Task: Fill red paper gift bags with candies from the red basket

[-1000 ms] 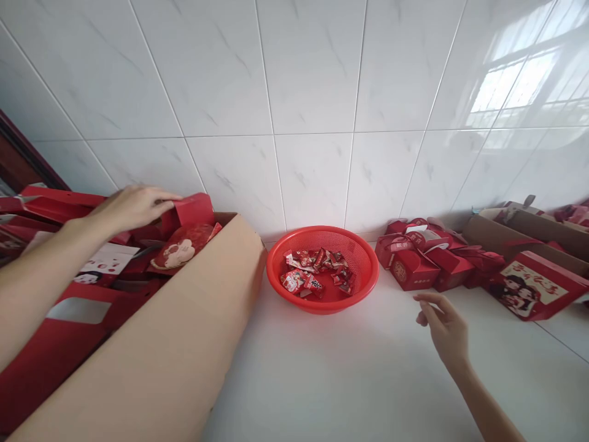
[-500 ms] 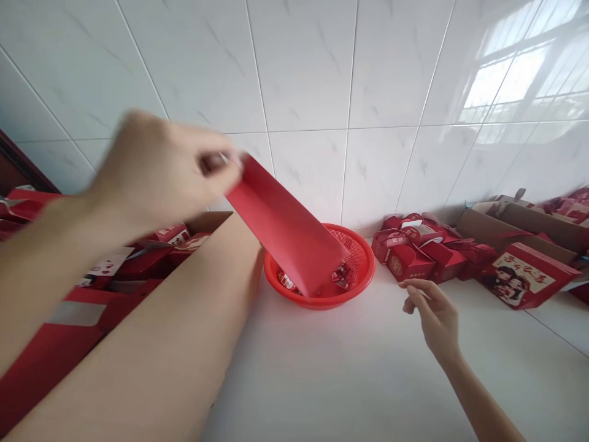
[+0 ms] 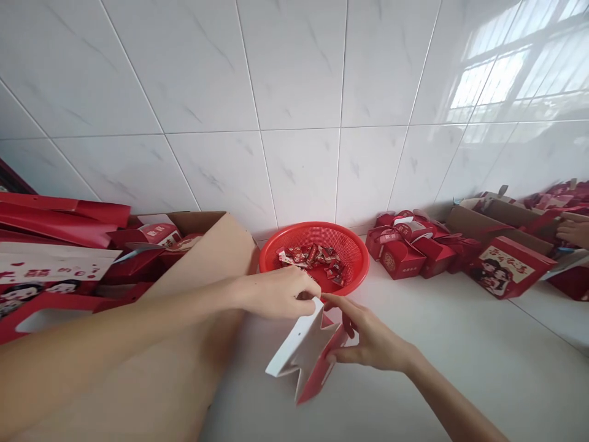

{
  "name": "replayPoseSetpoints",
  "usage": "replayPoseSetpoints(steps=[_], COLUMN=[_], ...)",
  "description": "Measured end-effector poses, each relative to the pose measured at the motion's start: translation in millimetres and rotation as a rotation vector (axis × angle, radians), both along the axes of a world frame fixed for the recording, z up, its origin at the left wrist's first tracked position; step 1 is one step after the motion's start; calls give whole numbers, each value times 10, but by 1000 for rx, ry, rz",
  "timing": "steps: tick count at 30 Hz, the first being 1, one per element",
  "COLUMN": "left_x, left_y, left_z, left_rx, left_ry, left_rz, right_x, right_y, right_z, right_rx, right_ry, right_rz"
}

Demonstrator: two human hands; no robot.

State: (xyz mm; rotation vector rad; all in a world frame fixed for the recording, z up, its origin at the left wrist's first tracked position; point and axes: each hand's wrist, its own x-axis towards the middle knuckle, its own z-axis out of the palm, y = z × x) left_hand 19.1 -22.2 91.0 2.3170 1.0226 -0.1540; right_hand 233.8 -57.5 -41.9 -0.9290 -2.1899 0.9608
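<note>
My left hand [image 3: 280, 291] pinches the top edge of a red paper gift box [image 3: 317, 374], white inside, just in front of the basket. The box's mouth is partly spread and its side panels are folded inward in a zigzag. On its right side, my right hand [image 3: 368, 334] grips the red panel between thumb and fingers. Behind both hands stands a red plastic basket [image 3: 359, 270] with small red wrapped candies [image 3: 317, 258] in it.
To the left is a large cardboard carton [image 3: 184, 307] of red boxes and bags. Several finished red boxes [image 3: 402, 255] with ribbons sit at right, beside a box with a cartoon couple [image 3: 510, 267]. Another person's hand [image 3: 575, 230] shows at the far right. A tiled wall [image 3: 299, 166] rises behind.
My left hand has brought the flat red box down and right, in front of the basket. My right hand has moved left and taken hold of it. The box has spread from flat.
</note>
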Motion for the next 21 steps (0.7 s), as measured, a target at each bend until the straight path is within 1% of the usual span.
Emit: replayPoseSetpoints(steps=[3, 5, 7, 9, 11, 13, 14, 18, 20, 21], left_x=[-46, -79, -120, -174, -229, -272, -286, -299, -298, -297], left_y=[138, 194, 211, 196, 165, 139, 132, 178, 231, 259], left_z=[-173, -249, -261, -215, -153, -122, -127, -250, -319, -343], left_rx=[-127, -188, -258, -291, -242, -168, -161, -284, -328, -346], left_ry=[-82, -119, -128, -128, -128, -118, -112, -102, -86, -77], left_rz=[-4, 23, 78, 123, 126, 86, 60, 15, 17, 16], right_x=[-27, -23, -7, 15, 32, 33, 27, 10, 47, 79], right_y=[68, 91, 99, 99, 100, 101, 102, 90, 90, 103], right_z=[-69, -106, -150, -201, -252, -300, -324, -410, -397, -359], right_rx=[-61, -74, -93, -114, -128, -136, -135, -100, -80, -75], right_ry=[29, 72, 112, 134, 147, 160, 163, 150, 145, 162], right_rz=[32, 38, 14, -24, -51, -58, -55, -34, -14, 15])
